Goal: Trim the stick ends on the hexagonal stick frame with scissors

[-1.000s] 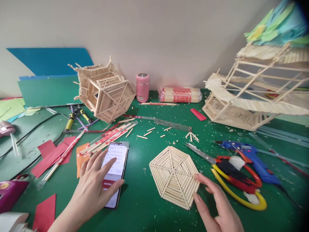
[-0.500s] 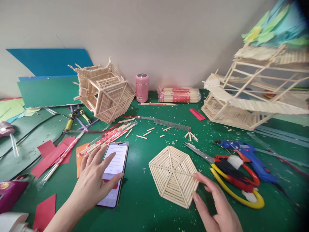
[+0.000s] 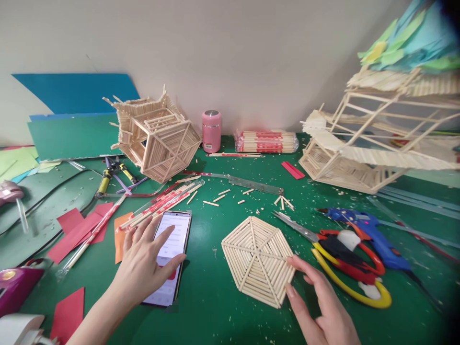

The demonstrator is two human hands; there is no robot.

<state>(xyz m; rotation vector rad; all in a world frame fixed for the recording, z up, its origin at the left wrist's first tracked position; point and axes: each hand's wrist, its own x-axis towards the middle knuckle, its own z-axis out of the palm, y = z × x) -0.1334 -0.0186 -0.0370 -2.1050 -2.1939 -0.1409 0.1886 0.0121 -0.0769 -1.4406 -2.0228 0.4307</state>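
My left hand (image 3: pixel 145 258) hovers over or rests on a smartphone (image 3: pixel 181 239) with a lit screen, fingers spread; whether a fingertip touches the glass is hard to tell. A many-sided panel of wooden sticks (image 3: pixel 251 258), with spokes meeting at its centre, lies flat on the green table (image 3: pixel 204 268). At the panel's right corner, my right hand (image 3: pixel 318 299) has its thumb and forefinger on the edge. Scissors (image 3: pixel 309 232) with red and yellow handles lie just beyond that hand, beside a blue glue gun (image 3: pixel 381 239).
Behind stand a stick lantern-like frame (image 3: pixel 161 139), a pink flask (image 3: pixel 212 129), a packet of sticks (image 3: pixel 266 142) and a larger stick structure (image 3: pixel 377 129) at right. Wrapped sticks (image 3: pixel 168 199), pliers (image 3: pixel 115 170) and red paper (image 3: pixel 81 232) lie leftward. Stick offcuts (image 3: pixel 215 199) are scattered mid-table.
The view shifts very slightly. Both hands keep nearly the same pose, and the panel and phone stay in place.
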